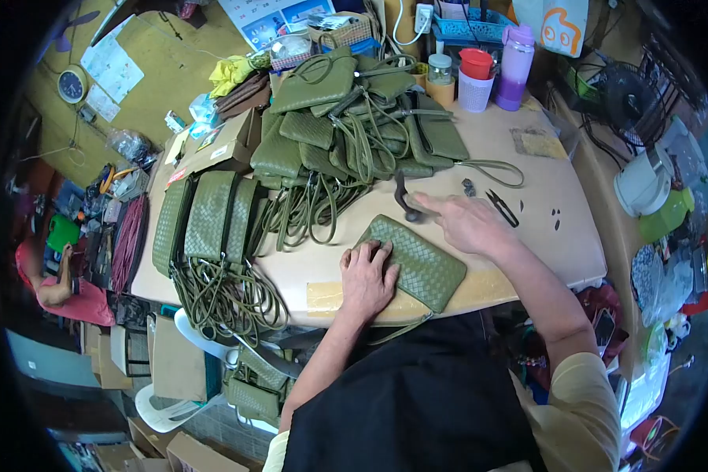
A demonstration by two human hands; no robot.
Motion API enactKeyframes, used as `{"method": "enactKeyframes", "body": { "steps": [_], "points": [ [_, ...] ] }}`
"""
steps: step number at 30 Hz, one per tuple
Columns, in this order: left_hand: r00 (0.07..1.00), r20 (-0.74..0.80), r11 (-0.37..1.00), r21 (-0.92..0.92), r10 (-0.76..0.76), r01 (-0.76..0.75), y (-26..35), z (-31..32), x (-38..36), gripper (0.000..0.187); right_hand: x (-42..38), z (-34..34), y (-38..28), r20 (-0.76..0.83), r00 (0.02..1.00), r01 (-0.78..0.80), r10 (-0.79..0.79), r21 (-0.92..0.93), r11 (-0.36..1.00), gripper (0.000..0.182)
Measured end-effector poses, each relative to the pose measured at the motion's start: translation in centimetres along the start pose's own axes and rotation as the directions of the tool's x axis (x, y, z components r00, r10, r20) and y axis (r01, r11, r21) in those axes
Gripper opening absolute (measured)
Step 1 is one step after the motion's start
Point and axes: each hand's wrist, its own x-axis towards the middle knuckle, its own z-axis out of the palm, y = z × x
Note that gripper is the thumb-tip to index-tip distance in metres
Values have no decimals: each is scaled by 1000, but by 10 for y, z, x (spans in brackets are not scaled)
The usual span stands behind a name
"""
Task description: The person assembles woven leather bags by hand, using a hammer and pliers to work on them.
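A green woven leather pouch [421, 263] lies flat at the table's front, its wrist strap [401, 329] hanging over the edge. My left hand [367, 279] rests on the pouch's left end, fingers apart and pressed down. Above and right of the pouch, my right hand [466, 220] is closed around a hammer, whose dark curved head [405, 198] points left. Most of the handle is hidden by the fingers. Black thread snips [502, 208] lie just beyond my right hand, beside a small clump of dark metal bits [469, 187].
Green pouches with straps are heaped [346, 118] at the back, and a row of pouches [212, 212] stands at left. A purple bottle [515, 67] and a pink cup [475, 86] stand at the back right. Another person [71, 291] sits at far left.
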Motion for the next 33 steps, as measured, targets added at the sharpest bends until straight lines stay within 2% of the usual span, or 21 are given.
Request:
{"method": "enactKeyframes", "body": {
  "steps": [2, 3, 5, 6, 7, 9, 10, 12, 14, 16, 17, 19, 20, 22, 25, 27, 29, 30, 31, 32, 33],
  "points": [
    [995, -86, 996, 72, 60, -54, 16, 1, -1, 56, -7, 14, 6, -421, 904, 182, -77, 216, 959, 61],
    [991, -89, 979, 190, 97, -79, -11, -23, 8, 56, 16, 38, -5, -505, 859, 244, -82, 263, 933, 61],
    [979, -133, 955, 275, 157, -116, 1, -7, 0, 55, 0, 64, 12, -329, 944, 115, -22, 269, 956, 58],
    [979, -136, 961, 254, 152, -114, 8, -2, -2, 55, -10, 43, 19, -138, 990, -10, 39, 204, 979, 58],
    [986, -120, 966, 243, 118, -86, 11, -2, 4, 57, -17, 30, 24, -145, 989, -6, 34, 188, 982, 58],
    [993, -77, 969, 239, 85, -64, 12, -4, 4, 58, -30, 23, 27, -430, 899, 161, -86, 142, 977, 59],
    [995, -75, 970, 239, 72, -52, 13, -4, 5, 61, -34, 27, 19, -505, 863, 105, 7, 192, 976, 59],
    [997, -54, 972, 234, 51, -38, 17, -5, 2, 67, -36, 68, 32, -462, 887, 139, -20, 225, 964, 59],
    [996, -57, 967, 249, 69, -53, 13, -4, -4, 69, -45, 65, 38, -434, 900, 177, -49, 261, 949, 60],
    [994, -69, 965, 255, 86, -66, 14, -2, -3, 70, -65, 20, 39, -168, 985, -16, 35, 111, 994, 60],
    [995, -63, 966, 253, 72, -54, 15, -1, -2, 71, -72, 27, 37, -167, 985, -25, 44, 115, 993, 60],
    [998, -45, 968, 246, 53, -41, 15, 0, -3, 72, -90, 50, 29, -497, 860, 77, 117, 353, 932, 60],
    [998, -51, 968, 247, 47, -33, 16, 0, -3, 72, -97, 57, 33, -494, 860, 69, 125, 355, 932, 60],
    [998, -46, 970, 244, 32, -20, 18, -1, -2, 72, -112, 61, 45, -285, 953, -39, 100, 212, 977, 60],
    [998, -54, 969, 247, 39, -24, 17, 0, -2, 71, -130, 47, 39, -402, 899, -70, 172, 256, 964, 60],
    [995, -74, 961, 271, 71, -48, 16, 0, -4, 69, -130, 94, 39, -438, 891, -6, 119, 252, 968, 59],
    [997, -57, 986, 163, 48, -38, 10, -5, 1, 63, -130, 98, 38, -486, 872, 72, 51, 231, 970, 59],
    [995, -97, 999, 50, 2, 3, 2, -9, 5, 54, -129, 76, 38, -426, 903, 39, 45, 187, 982, 57],
    [995, -97, 999, 53, 1, 5, -11, -7, 9, 54, -126, 64, 37, -359, 932, 6, 52, 158, 987, 55],
    [955, -282, 994, -86, -92, 71, -28, -1, 18, 49, -110, 67, 42, -405, 910, 1, 88, 213, 977, 52],
    [872, -446, 966, -238, -203, 103, -37, 1, 30, 44, -88, 66, 44, -421, 901, -38, 106, 168, 985, 51]
  ]
}}
